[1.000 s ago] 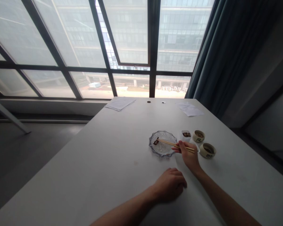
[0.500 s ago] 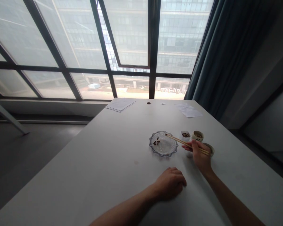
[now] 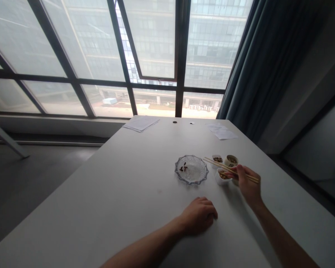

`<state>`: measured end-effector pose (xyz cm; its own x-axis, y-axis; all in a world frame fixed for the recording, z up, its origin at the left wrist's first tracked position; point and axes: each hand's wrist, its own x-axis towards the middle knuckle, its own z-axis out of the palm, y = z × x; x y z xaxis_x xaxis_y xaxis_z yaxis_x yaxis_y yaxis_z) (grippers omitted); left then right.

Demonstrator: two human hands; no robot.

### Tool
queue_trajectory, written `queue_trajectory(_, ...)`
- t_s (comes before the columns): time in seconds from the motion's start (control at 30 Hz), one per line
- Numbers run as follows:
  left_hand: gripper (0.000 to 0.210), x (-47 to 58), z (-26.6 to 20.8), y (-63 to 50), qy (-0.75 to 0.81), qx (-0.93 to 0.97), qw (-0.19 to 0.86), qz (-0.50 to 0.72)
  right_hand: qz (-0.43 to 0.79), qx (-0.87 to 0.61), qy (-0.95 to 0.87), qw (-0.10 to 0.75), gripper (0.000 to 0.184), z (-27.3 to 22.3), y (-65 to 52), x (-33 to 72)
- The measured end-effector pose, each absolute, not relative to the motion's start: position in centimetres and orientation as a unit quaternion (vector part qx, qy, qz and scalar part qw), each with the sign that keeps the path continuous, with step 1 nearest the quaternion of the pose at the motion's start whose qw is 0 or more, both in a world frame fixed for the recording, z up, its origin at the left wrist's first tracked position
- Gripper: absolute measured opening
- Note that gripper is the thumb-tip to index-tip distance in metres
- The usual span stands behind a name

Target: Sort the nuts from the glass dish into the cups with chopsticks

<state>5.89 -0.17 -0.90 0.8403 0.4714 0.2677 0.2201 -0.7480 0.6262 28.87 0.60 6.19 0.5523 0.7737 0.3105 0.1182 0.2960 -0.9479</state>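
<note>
My right hand [image 3: 248, 184] grips a pair of chopsticks [image 3: 219, 163] that point left, over the small containers. Their tips are in the air between the clear glass plate [image 3: 192, 181] and those containers, with nothing visible between them. On the plate's left part lie a few small dark reddish-brown pieces [image 3: 185, 168]. Under the sticks stand a white cup [image 3: 222, 181] of tan pieces and a white cup [image 3: 217, 163] of dark pieces. A pale round pot [image 3: 229, 162] stands behind my fingers; another vessel is mostly hidden by them. My left hand [image 3: 199, 216] rests on the table, fingers curled in.
The white table [image 3: 114, 193] stretches toward the windows. Paper sheets lie at its far left [image 3: 142, 123] and a paper sheet [image 3: 222, 132] at its far right. Two round holes sit near the far edge. A dark curtain [image 3: 245, 74] hangs on the right.
My right hand and the chopsticks have moved right, off the plate, uncovering the cup of tan pieces. A dark spot at the stick tips no longer shows. The left hand stays put.
</note>
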Motion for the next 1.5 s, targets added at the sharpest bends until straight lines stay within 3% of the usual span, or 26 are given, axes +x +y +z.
queue_trajectory(0.23, 0.020, 5.9, -1.1, -0.2, 0.187, 0.912, 0.295, 0.213, 0.339, -0.526, -0.478, 0.617, 0.056, 4.5, 2.3, 23.7)
queue_trajectory(0.73, 0.017, 6.0, -1.4, -0.2, 0.191, 0.913, 0.291, 0.213, 0.331, -0.531, -0.508, 0.591, 0.055, 3.5, 3.5, 22.4)
queue_trajectory(1.27, 0.020, 5.9, -1.0, -0.2, 0.193, 0.914, 0.292, 0.206, 0.336, -0.537, -0.387, 0.670, 0.066, 2.9, 4.0, 22.2)
queue_trajectory(1.5, 0.020, 6.0, -1.1, -0.2, 0.195, 0.912, 0.294, 0.208, 0.351, -0.537, -0.427, 0.637, 0.058, 3.4, 3.5, 22.9)
